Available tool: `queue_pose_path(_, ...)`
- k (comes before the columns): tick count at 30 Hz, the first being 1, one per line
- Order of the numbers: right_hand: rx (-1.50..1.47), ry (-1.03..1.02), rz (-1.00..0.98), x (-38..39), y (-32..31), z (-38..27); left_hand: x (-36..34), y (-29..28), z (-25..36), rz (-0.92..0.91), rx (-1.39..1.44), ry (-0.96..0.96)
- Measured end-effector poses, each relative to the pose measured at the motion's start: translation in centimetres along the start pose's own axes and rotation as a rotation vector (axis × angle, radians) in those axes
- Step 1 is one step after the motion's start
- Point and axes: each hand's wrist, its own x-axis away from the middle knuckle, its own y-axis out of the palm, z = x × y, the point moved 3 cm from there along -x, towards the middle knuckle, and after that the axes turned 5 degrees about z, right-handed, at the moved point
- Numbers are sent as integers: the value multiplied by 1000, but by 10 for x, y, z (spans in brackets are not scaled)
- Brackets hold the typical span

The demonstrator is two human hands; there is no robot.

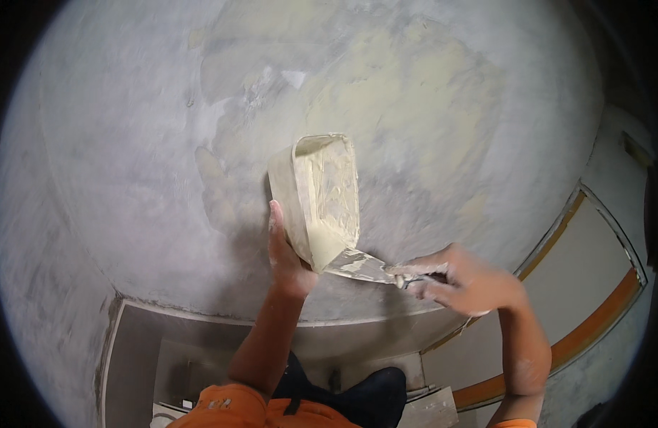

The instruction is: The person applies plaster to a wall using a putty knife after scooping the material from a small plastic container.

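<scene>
Orange sleeve (225, 408), seven o'clock; my left hand (289, 269) grips the tub (283, 187), right hand (475, 283) the scraper (365, 267), best drawn flush against its rim (357, 196).

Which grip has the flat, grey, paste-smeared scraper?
The right grip. It alone holds the scraper; the left grip holds the pale, box-shaped, open tub instead.

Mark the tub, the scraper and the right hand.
Tub (289, 201), head view: on its outer side wall.
Scraper (362, 267), head view: on its blade.
Right hand (476, 282), head view: on the middle of the hand.
</scene>
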Motion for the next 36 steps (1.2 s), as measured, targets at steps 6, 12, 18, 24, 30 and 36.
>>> queue_pose_path(6, -726, 378, -13, 12, -31, 29, -4, 11, 13, 68, -23, 53)
queue_pose_path(12, -963, 235, 141, 4, -34, 40, 1, 24, 27, -145, -1, 93)
queue_pose_path(18, -868, -40, 450, -60, -70, 9, -5, 34, 27, -131, 72, -70)
queue_pose_path(24, 19, -274, 923, -86, -127, -19, 8, 44, 45, -224, 37, 68)
queue_pose_path(30, 162, -337, 949, -92, -195, -19, 26, 51, 50, -271, -58, 150)
queue_pose_path(36, -148, -212, 923, -108, -231, -1, 30, 58, 59, -214, -33, 170)
